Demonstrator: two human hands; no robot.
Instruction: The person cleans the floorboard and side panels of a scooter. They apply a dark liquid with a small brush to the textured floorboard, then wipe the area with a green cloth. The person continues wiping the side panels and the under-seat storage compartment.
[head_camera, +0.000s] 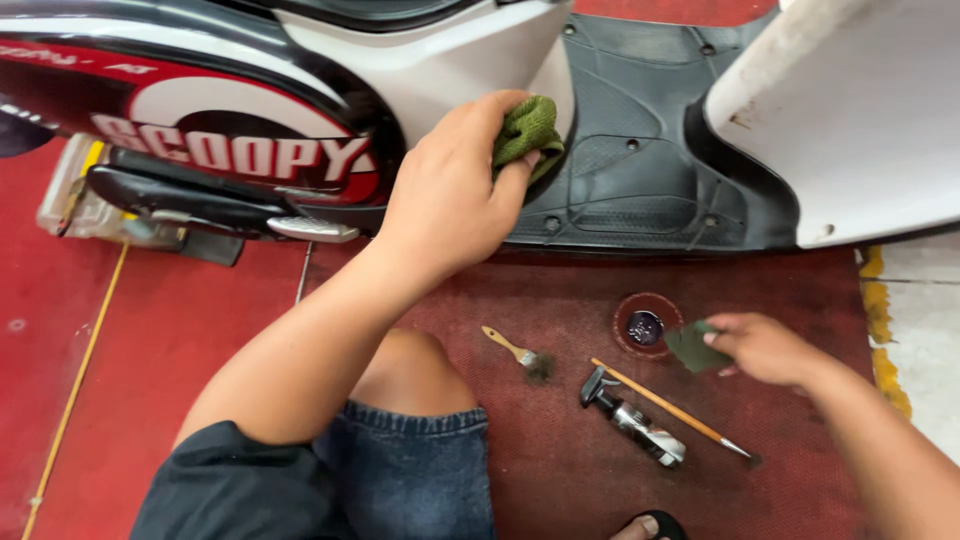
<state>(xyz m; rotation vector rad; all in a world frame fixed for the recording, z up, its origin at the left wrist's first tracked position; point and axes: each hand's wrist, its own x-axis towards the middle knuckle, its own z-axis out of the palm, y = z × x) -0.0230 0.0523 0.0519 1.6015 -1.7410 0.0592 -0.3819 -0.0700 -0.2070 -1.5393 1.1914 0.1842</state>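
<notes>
1. A bent knee in faded denim shorts (415, 470) is sitting nearest the camera.
2. The left hand (450, 195) is pressing a crumpled green woven cloth (527, 128), fingers curled around it, against the white scooter panel (440, 60).
3. The right hand (765, 347) is pinching a small flat dark-green pad (692, 348) beside a small round open tin (645, 327) on the red mat (560, 300).

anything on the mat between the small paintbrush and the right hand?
Head view: yes. Between the small paintbrush and the right hand lie a spray bottle on its side and a long thin brush crossing it.
</notes>
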